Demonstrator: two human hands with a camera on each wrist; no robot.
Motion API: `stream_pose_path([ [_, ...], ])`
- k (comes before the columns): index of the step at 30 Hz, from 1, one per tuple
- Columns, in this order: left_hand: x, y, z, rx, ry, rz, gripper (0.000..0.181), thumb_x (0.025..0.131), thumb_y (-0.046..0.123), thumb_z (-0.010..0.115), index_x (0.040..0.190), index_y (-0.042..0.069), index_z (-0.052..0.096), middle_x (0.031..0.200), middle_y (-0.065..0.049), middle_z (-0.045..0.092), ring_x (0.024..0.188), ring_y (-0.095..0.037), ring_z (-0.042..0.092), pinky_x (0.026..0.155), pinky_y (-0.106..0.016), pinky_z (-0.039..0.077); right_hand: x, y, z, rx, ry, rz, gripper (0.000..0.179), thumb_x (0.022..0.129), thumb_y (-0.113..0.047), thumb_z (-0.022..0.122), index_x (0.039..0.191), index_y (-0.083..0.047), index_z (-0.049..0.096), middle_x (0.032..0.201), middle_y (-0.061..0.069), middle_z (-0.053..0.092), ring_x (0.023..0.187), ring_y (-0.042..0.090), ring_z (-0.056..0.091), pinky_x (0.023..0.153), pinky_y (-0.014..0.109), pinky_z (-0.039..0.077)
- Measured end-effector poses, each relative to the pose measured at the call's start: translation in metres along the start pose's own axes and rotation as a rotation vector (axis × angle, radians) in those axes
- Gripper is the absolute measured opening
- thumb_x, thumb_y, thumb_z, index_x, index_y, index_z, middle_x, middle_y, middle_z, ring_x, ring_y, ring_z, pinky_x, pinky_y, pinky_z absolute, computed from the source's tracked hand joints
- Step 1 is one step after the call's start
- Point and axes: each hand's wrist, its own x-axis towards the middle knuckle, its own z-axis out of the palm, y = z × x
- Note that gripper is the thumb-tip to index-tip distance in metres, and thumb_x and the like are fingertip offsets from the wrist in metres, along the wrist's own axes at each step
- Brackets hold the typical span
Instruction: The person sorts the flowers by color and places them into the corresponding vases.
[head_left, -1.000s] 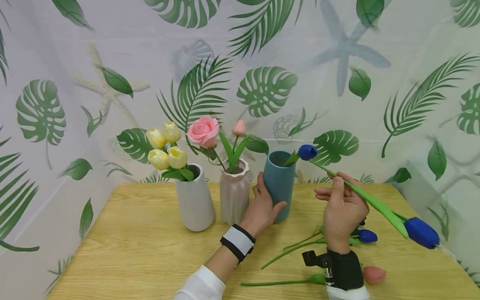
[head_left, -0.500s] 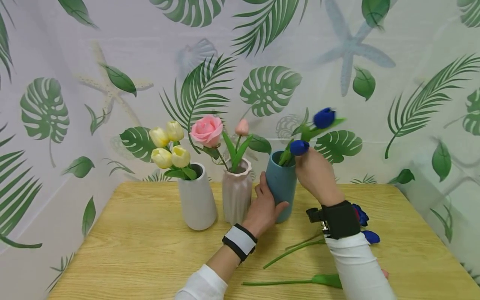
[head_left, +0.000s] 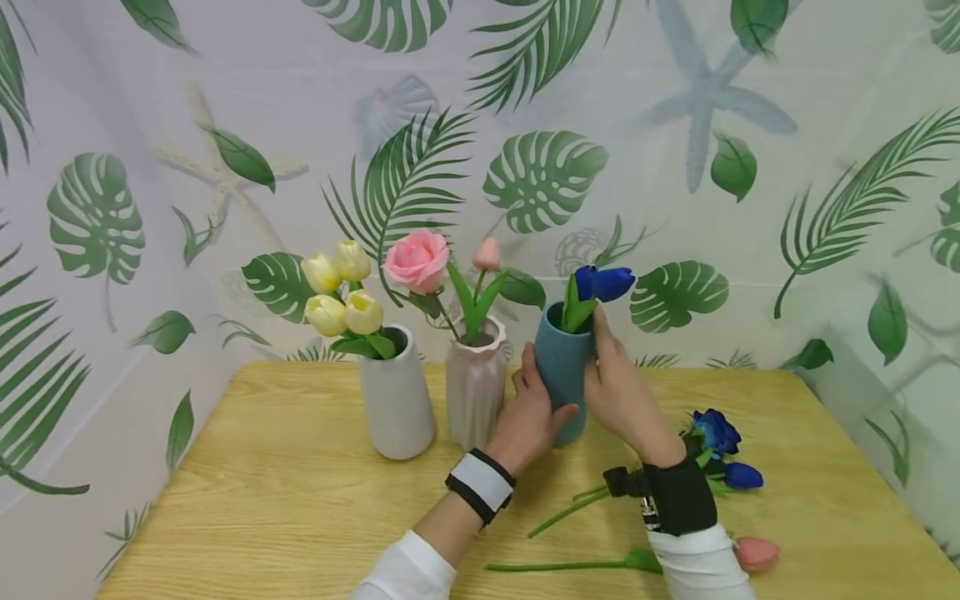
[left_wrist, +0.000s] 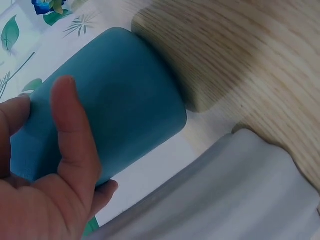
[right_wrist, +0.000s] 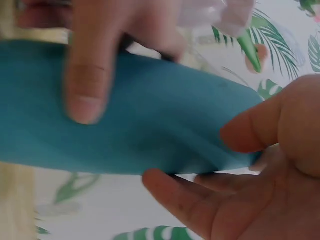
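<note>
The blue vase (head_left: 564,367) stands on the table with two blue tulips (head_left: 611,284) in it, blooms leaning right over the rim. My left hand (head_left: 528,425) grips its lower left side; in the left wrist view the thumb (left_wrist: 70,120) lies along the vase and other fingers reach round it. My right hand (head_left: 622,392) holds the vase's right side near the rim. In the right wrist view its thumb (right_wrist: 250,125) is against the vase wall, and its fingers (right_wrist: 175,192) sit along the opposite edge. The stems inside the vase are hidden.
To the left stand a ribbed pinkish vase (head_left: 474,392) with a pink rose (head_left: 417,262) and a pink tulip (head_left: 486,255), and a white vase (head_left: 396,404) with several yellow tulips (head_left: 326,315). A blue rose (head_left: 716,432), a blue tulip (head_left: 743,476) and a pink tulip (head_left: 756,553) lie at right.
My right hand brought the blue tulip from the right to the blue vase, put it in and let it go. It now holds the vase's side. My left hand stays on the vase.
</note>
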Motion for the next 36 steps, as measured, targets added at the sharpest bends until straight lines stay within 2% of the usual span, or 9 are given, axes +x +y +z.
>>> stream_pose_path([
  [3,-0.002,-0.003,-0.002,-0.006,-0.036,-0.011,0.094,0.099,0.033,0.062,0.156,-0.004,-0.003,0.145,-0.034,0.036,0.088,-0.039,0.067,0.068,-0.038,0.057,-0.012,0.006,0.012,0.071,0.007,0.029,0.073,0.103,-0.002,0.037,0.156,-0.002,-0.013,0.161,0.032,0.005,0.143,0.051,0.023,0.104,0.058,0.037],
  [7,-0.009,-0.005,-0.008,-0.041,-0.088,-0.049,0.086,0.101,0.025,0.059,0.157,-0.001,-0.001,0.147,-0.034,0.035,0.095,-0.042,0.067,0.075,-0.043,0.056,-0.026,0.011,0.022,0.131,-0.024,0.062,0.077,0.103,-0.003,0.044,0.156,0.001,-0.012,0.160,0.033,0.002,0.141,0.052,0.026,0.107,0.057,0.038],
  [12,-0.022,-0.005,-0.015,-0.068,-0.141,-0.080,0.082,0.100,0.023,0.058,0.157,0.001,0.003,0.146,-0.035,0.037,0.091,-0.039,0.068,0.069,-0.040,0.055,-0.042,0.018,0.024,0.110,-0.072,0.122,0.074,0.103,-0.007,0.048,0.157,0.003,-0.002,0.158,0.036,0.011,0.129,0.054,0.044,0.098,0.052,0.047],
  [17,-0.034,-0.002,-0.019,-0.099,-0.168,-0.092,0.081,0.100,0.025,0.058,0.158,0.002,0.007,0.149,-0.033,0.035,0.106,-0.039,0.064,0.075,-0.041,0.054,-0.051,0.022,0.023,0.065,-0.125,0.153,0.064,0.104,-0.011,0.049,0.156,0.004,0.015,0.152,0.036,0.026,0.120,0.051,0.052,0.094,0.050,0.049],
  [20,-0.039,-0.001,-0.021,-0.112,-0.175,-0.094,0.078,0.100,0.025,0.058,0.158,0.003,0.011,0.150,-0.031,0.036,0.116,-0.041,0.060,0.084,-0.047,0.054,-0.055,0.026,0.020,0.022,-0.186,0.144,0.053,0.102,-0.010,0.053,0.149,0.006,0.034,0.139,0.034,0.043,0.111,0.046,0.057,0.088,0.047,0.051],
  [24,-0.043,0.000,-0.024,-0.130,-0.181,-0.077,0.075,0.101,0.024,0.057,0.157,0.003,0.013,0.149,-0.032,0.037,0.123,-0.041,0.055,0.091,-0.049,0.051,-0.059,0.035,0.016,-0.027,-0.340,0.163,0.043,0.096,-0.006,0.061,0.137,0.004,0.052,0.105,0.020,0.063,0.085,0.029,0.062,0.069,0.039,0.051],
  [28,-0.045,0.001,-0.030,-0.156,-0.188,-0.066,0.073,0.101,0.025,0.056,0.157,0.004,0.013,0.150,-0.032,0.035,0.127,-0.040,0.052,0.094,-0.048,0.050,-0.063,0.045,0.020,-0.066,-0.479,0.273,0.040,0.091,0.002,0.064,0.130,0.002,0.058,0.083,0.007,0.064,0.067,0.019,0.057,0.059,0.035,0.044],
  [30,-0.045,0.002,-0.032,-0.163,-0.197,-0.070,0.073,0.102,0.026,0.055,0.157,0.004,0.013,0.151,-0.031,0.034,0.128,-0.039,0.052,0.095,-0.048,0.050,-0.065,0.049,0.025,-0.099,-0.514,0.313,0.038,0.088,0.006,0.065,0.125,0.001,0.062,0.086,0.008,0.065,0.065,0.019,0.054,0.060,0.036,0.041],
  [36,-0.047,0.002,-0.033,-0.180,-0.215,-0.076,0.071,0.102,0.028,0.054,0.157,0.005,0.015,0.152,-0.031,0.033,0.129,-0.039,0.051,0.096,-0.049,0.049,-0.071,0.057,0.040,-0.175,-0.524,0.284,0.016,0.088,0.004,0.066,0.097,-0.009,0.064,0.080,0.003,0.059,0.064,0.019,0.049,0.063,0.038,0.038],
])
